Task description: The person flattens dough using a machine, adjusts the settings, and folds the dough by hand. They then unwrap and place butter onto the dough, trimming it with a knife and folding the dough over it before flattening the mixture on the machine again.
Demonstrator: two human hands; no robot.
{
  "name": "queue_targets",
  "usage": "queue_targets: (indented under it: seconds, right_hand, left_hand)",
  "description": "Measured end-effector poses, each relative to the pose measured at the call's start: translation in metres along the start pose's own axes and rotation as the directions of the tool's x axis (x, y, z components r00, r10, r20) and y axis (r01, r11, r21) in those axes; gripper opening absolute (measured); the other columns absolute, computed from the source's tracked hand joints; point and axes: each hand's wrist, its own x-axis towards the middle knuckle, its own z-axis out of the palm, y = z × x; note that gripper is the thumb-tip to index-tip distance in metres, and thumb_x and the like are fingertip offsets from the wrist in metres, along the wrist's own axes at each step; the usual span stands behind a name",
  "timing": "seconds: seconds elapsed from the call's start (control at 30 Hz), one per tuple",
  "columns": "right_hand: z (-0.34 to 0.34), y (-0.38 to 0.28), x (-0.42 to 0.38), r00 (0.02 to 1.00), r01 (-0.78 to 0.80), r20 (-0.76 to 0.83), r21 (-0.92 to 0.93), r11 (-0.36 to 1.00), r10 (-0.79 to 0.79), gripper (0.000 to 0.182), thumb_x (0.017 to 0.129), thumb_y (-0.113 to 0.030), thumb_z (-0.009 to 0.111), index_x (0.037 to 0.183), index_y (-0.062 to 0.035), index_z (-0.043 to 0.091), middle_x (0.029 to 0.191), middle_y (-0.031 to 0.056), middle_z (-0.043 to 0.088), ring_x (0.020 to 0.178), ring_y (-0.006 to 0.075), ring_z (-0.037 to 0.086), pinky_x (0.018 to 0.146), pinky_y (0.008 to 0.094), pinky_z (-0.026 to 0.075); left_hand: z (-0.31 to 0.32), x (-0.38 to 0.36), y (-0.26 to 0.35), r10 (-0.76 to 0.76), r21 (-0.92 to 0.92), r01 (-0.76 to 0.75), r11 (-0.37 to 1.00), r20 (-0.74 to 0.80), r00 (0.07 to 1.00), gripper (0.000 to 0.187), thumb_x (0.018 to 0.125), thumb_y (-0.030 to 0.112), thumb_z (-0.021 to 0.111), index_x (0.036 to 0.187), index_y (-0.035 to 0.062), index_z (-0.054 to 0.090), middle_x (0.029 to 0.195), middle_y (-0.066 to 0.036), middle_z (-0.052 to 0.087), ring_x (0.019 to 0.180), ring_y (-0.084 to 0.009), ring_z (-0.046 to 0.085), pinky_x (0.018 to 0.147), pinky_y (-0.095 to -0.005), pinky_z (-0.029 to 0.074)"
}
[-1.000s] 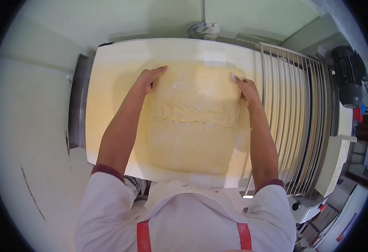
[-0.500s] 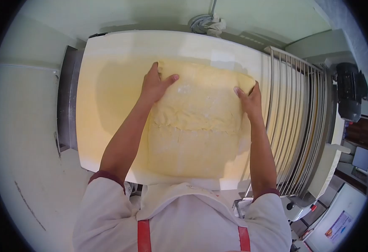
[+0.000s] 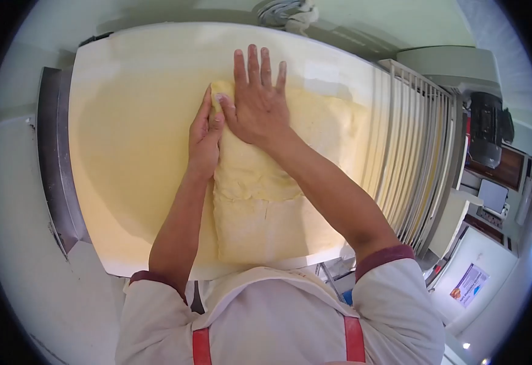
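A wide sheet of pale yellow dough lies on the white work table, its far part folded over toward me with a ragged seam across the middle. At its far left corner my left hand is closed on the dough's edge, fingers along the outer side. My right hand rests palm down on the far left part of the dough. Its fingers are spread and reach past the far edge, while the thumb touches the corner beside my left hand.
The white table bears a yellowish dusting on its left side. A metal bar rack stands along the table's right end, with a dark motor beyond it. A coiled grey hose hangs on the back wall.
My right hand has left the far right corner and crossed left onto the dough, its fingers now spread flat. My left hand stays at the left corner, now along its side. The view has shifted.
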Motion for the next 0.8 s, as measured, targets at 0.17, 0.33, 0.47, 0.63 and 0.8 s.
queue_targets:
  seconds: [0.17,0.33,0.47,0.63,0.8]
  right_hand:
    - [-0.002,0.009,-0.01,0.999,-0.008,-0.042,-0.006,1.0,0.008,0.08,0.093,-0.049,0.041,0.149,0.0017,0.014,0.154,0.0262,0.015,0.145,0.0402,0.007,0.114,0.0591,0.003]
    - [-0.009,0.072,-0.036,0.982,-0.189,-0.052,-0.187,0.964,0.183,0.087,0.091,-0.055,0.043,0.15,0.0012,0.013,0.155,0.0255,0.012,0.145,0.0404,0.005,0.113,0.0594,0.001]
    - [-0.011,0.056,-0.041,0.991,-0.131,-0.005,-0.101,0.986,0.131,0.088,0.09,-0.056,0.043,0.15,0.0017,0.011,0.156,0.0256,0.008,0.145,0.0412,0.003,0.113,0.0602,0.0]
    - [-0.018,0.072,-0.04,0.995,-0.092,-0.045,-0.126,0.988,0.087,0.087,0.091,-0.056,0.042,0.15,0.0013,0.012,0.156,0.0253,0.007,0.145,0.0409,0.002,0.113,0.0602,0.001]
    - [-0.026,0.12,-0.062,0.964,-0.265,-0.047,-0.174,0.948,0.261,0.086,0.092,-0.055,0.042,0.15,0.0003,0.011,0.156,0.0257,0.01,0.145,0.0403,0.003,0.113,0.0598,0.001]
  left_hand:
    - [0.003,-0.006,-0.001,0.059,0.185,-0.055,0.981,-0.017,0.998,0.065,0.095,0.008,0.055,0.149,-0.0001,0.02,0.151,-0.014,0.03,0.136,-0.0192,0.033,0.111,-0.0302,0.028]
    - [0.01,-0.003,0.003,0.049,0.295,-0.038,0.955,-0.032,0.998,0.074,0.086,0.002,0.065,0.148,-0.001,0.024,0.146,-0.015,0.038,0.131,-0.0203,0.04,0.108,-0.0316,0.034]
    - [0.008,-0.004,-0.009,0.036,0.3,-0.002,0.954,-0.105,0.994,0.076,0.082,0.0,0.068,0.146,-0.001,0.027,0.142,-0.014,0.044,0.126,-0.021,0.046,0.104,-0.0324,0.04]
    - [0.008,-0.002,-0.005,0.074,0.268,-0.055,0.962,-0.061,0.995,0.073,0.083,-0.001,0.066,0.146,-0.0006,0.029,0.14,-0.014,0.046,0.124,-0.0208,0.048,0.102,-0.0315,0.042]
    - [0.006,0.002,-0.007,0.124,0.357,-0.095,0.929,-0.058,0.991,0.07,0.085,-0.002,0.064,0.146,-0.0004,0.03,0.138,-0.014,0.047,0.123,-0.0204,0.049,0.101,-0.0303,0.042]
